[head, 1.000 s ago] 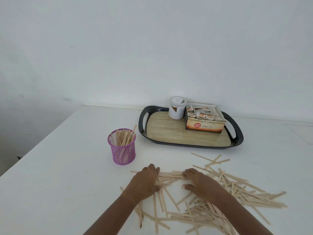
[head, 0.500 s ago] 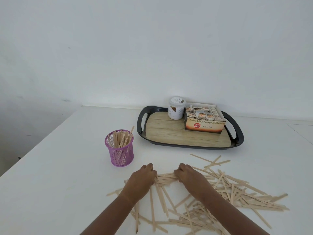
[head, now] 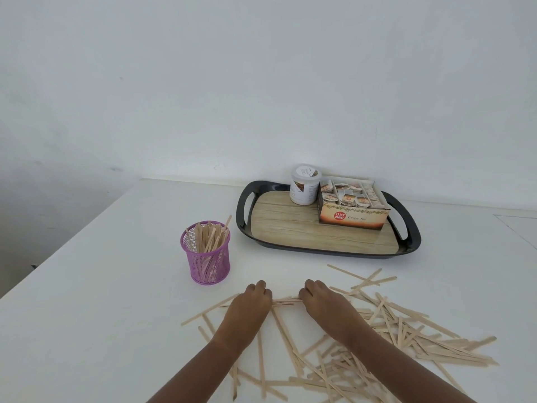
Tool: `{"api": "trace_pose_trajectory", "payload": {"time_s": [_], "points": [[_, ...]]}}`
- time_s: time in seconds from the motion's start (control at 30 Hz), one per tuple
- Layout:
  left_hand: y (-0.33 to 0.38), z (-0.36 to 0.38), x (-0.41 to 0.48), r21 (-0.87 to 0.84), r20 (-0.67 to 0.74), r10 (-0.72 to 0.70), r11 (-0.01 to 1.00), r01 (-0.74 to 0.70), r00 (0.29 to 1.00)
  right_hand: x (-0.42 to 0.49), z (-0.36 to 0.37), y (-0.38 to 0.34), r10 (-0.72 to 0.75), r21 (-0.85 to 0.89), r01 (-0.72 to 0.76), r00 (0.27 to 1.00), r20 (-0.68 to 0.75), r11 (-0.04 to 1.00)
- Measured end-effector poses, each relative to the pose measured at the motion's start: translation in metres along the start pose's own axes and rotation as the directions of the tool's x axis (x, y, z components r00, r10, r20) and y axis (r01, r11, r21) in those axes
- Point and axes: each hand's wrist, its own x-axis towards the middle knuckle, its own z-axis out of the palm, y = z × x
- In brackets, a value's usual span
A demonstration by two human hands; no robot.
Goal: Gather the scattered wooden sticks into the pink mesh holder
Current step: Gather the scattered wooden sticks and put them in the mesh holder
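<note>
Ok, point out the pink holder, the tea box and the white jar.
pink holder (head: 209, 267), head view, front mesh wall.
tea box (head: 353, 219), head view, printed front face.
white jar (head: 303, 190), head view, labelled side.

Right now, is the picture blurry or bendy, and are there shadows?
Head view: light soft and even, with faint shadows under the tray and the pink cup; no glare; the wide lens stretches the table at the edges; the tea box lettering, sticks, left hand and right hand look sharp.

Mesh holder (head: 208, 257) left of tray (head: 245, 216), scattered sticks (head: 406, 324) in front, box (head: 353, 209) on tray
</note>
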Motion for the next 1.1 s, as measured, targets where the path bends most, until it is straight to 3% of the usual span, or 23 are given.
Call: {"api": "trace_pose_trajectory", "payload": {"time_s": [0.17, 0.27, 0.33, 0.5, 0.6, 0.7, 0.77, 0.9, 1.1], "points": [[0.001, -0.015, -0.008, 0.024, -0.048, 0.012, 1.0, -0.011, 0.999, 0.0, 0.002, 0.0, 0.031, 0.148, -0.028, 0.999, -0.013, 0.989], [-0.001, -0.013, -0.005, -0.035, 0.088, -0.021, 0.999, 0.025, 0.996, -0.001, 0.01, 0.004, 0.037, 0.241, -0.038, 0.999, 0.009, 0.97], [-0.004, -0.011, -0.001, -0.077, -0.045, -0.008, 0.997, 0.005, 0.999, -0.001, 0.009, 0.006, 0.063, 0.284, -0.058, 0.998, -0.009, 0.957], [-0.01, -0.032, -0.009, -0.098, -0.181, 0.043, 0.993, -0.061, 0.983, 0.0, 0.004, 0.015, 0.083, 0.341, -0.033, 0.988, -0.133, 0.939], [-0.018, -0.036, -0.011, -0.126, -0.281, -0.006, 0.992, -0.03, 0.96, -0.002, -0.009, 0.023, 0.114, 0.348, -0.036, 0.972, -0.207, 0.937], [-0.028, -0.041, -0.011, -0.314, -0.314, -0.108, 0.949, 0.004, 0.943, -0.005, -0.016, 0.033, 0.166, 0.369, -0.059, 0.949, -0.268, 0.928], [-0.034, -0.041, -0.011, -0.439, -0.323, -0.19, 0.898, 0.032, 0.927, -0.003, -0.019, 0.036, 0.244, 0.479, -0.097, 0.936, -0.255, 0.872], [-0.04, -0.051, -0.009, -0.67, -0.414, -0.375, 0.743, 0.002, 0.829, 0.005, -0.031, 0.031, 0.445, 0.718, -0.152, 0.863, -0.239, 0.679], [-0.055, -0.079, -0.005, -0.875, -0.36, -0.528, 0.477, -0.082, 0.769, 0.034, -0.066, 0.0, 0.535, 0.934, -0.031, 0.826, -0.176, 0.355]]}}
